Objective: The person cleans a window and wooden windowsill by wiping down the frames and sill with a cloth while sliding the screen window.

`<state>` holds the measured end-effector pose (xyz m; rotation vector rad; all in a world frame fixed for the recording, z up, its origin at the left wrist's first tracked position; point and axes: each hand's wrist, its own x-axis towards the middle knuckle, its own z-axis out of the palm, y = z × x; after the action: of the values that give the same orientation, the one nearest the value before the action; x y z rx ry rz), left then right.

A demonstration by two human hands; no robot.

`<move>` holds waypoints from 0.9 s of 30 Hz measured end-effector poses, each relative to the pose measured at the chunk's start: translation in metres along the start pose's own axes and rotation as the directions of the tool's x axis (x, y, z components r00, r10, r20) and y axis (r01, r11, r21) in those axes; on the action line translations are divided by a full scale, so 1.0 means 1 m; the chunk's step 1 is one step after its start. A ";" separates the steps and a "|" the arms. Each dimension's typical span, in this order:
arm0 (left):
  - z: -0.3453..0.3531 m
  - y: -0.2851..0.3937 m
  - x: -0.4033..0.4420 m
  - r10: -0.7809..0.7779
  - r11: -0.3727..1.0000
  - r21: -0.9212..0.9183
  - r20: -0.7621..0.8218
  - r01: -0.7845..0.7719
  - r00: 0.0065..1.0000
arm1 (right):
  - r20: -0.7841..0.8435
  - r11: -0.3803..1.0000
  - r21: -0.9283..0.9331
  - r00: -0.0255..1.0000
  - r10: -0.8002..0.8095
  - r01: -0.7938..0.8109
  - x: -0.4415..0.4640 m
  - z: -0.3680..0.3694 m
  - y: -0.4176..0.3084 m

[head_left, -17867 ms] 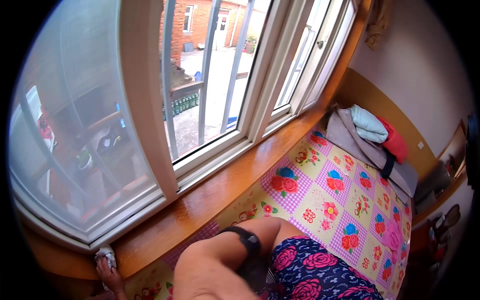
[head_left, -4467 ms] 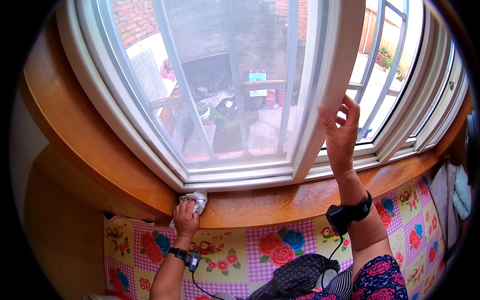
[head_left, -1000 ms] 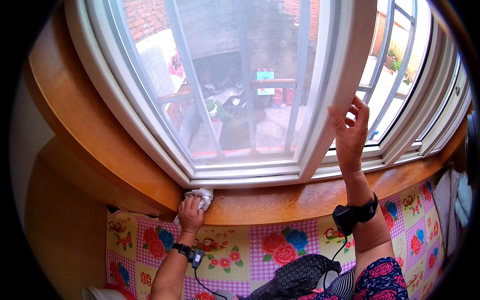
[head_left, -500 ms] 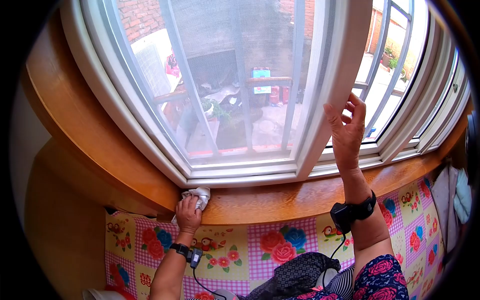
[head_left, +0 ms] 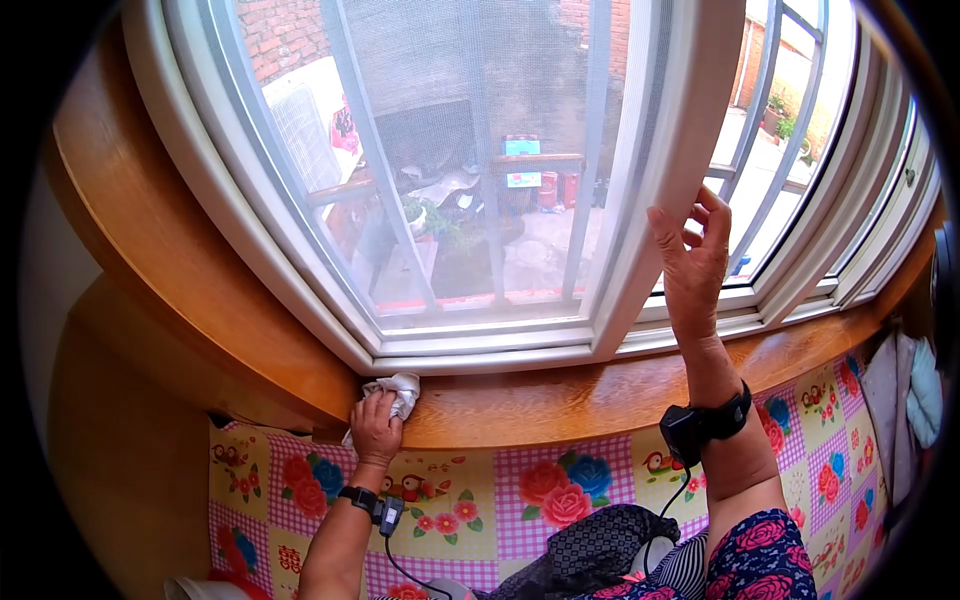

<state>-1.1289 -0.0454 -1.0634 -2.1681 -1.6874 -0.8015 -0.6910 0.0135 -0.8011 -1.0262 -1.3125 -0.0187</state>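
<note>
My left hand (head_left: pixel 377 428) is closed on a crumpled white cloth (head_left: pixel 404 392), which rests on the wooden sill (head_left: pixel 520 408) at its left corner, just below the window frame. Higher up on the right, my right hand (head_left: pixel 694 262) grips the upright edge of the white sliding window frame (head_left: pixel 672 190), thumb on the near side and fingers curled round the far side. Behind that frame is a mesh-covered pane (head_left: pixel 480 240). Both wrists wear black bands with small devices and cables.
A flowered, checked cover (head_left: pixel 440 520) lies below the sill. Folded grey and light-blue cloths (head_left: pixel 925 395) are at the far right. Metal bars (head_left: pixel 768 110) stand outside the window. A pale rounded object (head_left: pixel 205 588) shows at the bottom left.
Since the earliest frame, the view has swung toward the left window, and my right hand now shows on its frame. Over the last half second, both hands and the cloth look unmoved.
</note>
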 end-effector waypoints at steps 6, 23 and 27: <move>0.000 0.000 0.000 0.008 1.000 0.010 -0.007 -0.008 1.000 | 0.011 1.000 0.004 1.000 0.029 -0.029 0.000 -0.001 -0.004; -0.002 -0.001 -0.001 -0.002 1.000 -0.012 0.013 0.002 1.000 | 0.000 0.998 0.055 0.999 0.037 -0.037 0.001 0.000 -0.008; 0.004 -0.005 -0.002 -0.004 0.997 -0.073 0.018 0.006 1.000 | -0.047 0.999 -0.012 0.998 -0.034 0.033 0.003 0.003 -0.001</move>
<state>-1.1328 -0.0436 -1.0682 -2.2260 -1.6982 -0.8600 -0.6926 0.0159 -0.7988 -1.0080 -1.2879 -0.0756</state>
